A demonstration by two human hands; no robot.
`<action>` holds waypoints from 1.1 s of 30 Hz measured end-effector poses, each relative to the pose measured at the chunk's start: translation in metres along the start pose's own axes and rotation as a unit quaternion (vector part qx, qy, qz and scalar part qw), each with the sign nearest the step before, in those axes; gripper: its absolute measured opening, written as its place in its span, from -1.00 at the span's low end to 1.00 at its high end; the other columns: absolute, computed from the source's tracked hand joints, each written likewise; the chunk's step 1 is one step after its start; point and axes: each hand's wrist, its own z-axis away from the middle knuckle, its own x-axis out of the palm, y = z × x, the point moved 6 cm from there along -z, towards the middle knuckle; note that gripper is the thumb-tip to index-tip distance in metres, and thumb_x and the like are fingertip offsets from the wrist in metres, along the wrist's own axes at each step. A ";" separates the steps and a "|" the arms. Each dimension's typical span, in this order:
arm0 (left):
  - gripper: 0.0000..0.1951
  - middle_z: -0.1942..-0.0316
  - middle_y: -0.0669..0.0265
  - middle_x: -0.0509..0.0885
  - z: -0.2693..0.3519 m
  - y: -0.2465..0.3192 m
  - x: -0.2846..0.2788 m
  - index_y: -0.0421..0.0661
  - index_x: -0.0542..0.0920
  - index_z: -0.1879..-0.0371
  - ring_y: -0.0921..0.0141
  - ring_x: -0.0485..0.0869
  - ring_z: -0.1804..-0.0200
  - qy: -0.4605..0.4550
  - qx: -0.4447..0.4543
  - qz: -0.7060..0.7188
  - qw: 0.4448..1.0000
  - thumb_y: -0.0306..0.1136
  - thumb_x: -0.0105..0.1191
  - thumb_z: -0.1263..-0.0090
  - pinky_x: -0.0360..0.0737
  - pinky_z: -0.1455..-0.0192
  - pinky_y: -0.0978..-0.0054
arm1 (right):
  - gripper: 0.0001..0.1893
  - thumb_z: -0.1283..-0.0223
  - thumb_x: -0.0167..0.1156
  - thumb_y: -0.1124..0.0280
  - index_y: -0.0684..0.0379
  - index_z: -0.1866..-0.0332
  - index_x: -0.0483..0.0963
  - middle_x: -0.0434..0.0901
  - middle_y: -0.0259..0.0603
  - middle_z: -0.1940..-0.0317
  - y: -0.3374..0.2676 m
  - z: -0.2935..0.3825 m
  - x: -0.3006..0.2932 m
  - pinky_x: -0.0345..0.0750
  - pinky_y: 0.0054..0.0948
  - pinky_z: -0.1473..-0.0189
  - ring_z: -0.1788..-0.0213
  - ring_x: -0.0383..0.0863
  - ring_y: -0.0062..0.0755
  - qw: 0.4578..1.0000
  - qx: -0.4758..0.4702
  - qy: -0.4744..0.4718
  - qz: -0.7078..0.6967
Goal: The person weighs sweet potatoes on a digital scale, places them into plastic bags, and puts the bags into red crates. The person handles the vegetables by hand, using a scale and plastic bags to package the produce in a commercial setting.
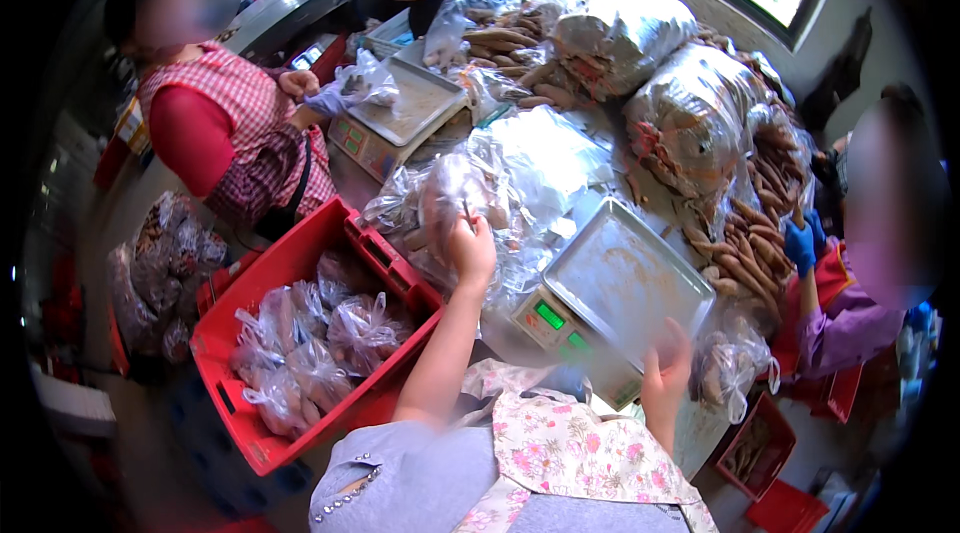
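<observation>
My left hand (pixel 472 252) is closed around a thin dark object (pixel 466 212), too small to identify. Just beyond it lies a clear plastic bag (pixel 450 192) with pale contents, blurred by glare. My right hand (pixel 666 364) holds nothing, its fingers apart, near the front corner of a digital scale's metal tray (pixel 626 267). That tray bears brown dirt stains. The scale's green-lit display panel (pixel 550 315) faces me. To the left, a red plastic crate (pixel 259 424) contains several tied clear bags of brown roots (pixel 319 368).
Loose brown root tubers (pixel 746 255) and big plastic sacks (pixel 626 30) cover the table's far side. Flat clear bags (pixel 551 154) lie mid-table. A second scale (pixel 397 113) stands far left. Co-workers stand left (pixel 247 128), behind and right (pixel 840 323). A tied bag (pixel 731 372) sits right.
</observation>
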 end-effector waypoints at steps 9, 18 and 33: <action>-0.72 0.13 0.17 0.67 0.120 0.013 0.064 -0.28 0.57 0.03 0.36 0.64 0.06 -0.300 -0.025 0.079 0.950 -0.49 0.11 -0.30 0.53 -0.07 0.41 | -0.80 -0.23 0.21 0.45 0.25 0.07 0.55 0.62 -0.25 0.60 0.016 0.007 -0.001 0.49 -0.52 0.46 0.55 0.61 -0.51 0.993 0.040 -0.029 0.110; -0.76 0.14 0.26 0.66 0.178 0.028 0.074 -0.26 0.58 0.04 0.43 0.61 0.08 -0.477 -0.049 0.109 0.871 -0.51 0.10 -0.34 0.51 -0.07 0.45 | -0.45 -0.10 0.24 0.43 0.20 -0.26 0.35 0.55 0.05 -0.04 0.037 0.013 -0.036 0.54 -0.21 -0.02 -0.01 0.59 -0.01 0.984 0.040 0.039 0.172; -0.80 0.17 0.28 0.65 0.175 0.052 0.079 -0.23 0.59 0.07 0.46 0.60 0.13 -0.515 -0.032 0.055 0.855 -0.45 0.08 -0.39 0.51 0.01 0.49 | -0.60 -0.05 0.32 0.37 0.22 -0.03 0.51 0.63 -0.02 0.10 0.143 0.048 -0.256 0.53 -0.16 0.02 0.06 0.62 -0.02 0.817 0.122 0.401 0.397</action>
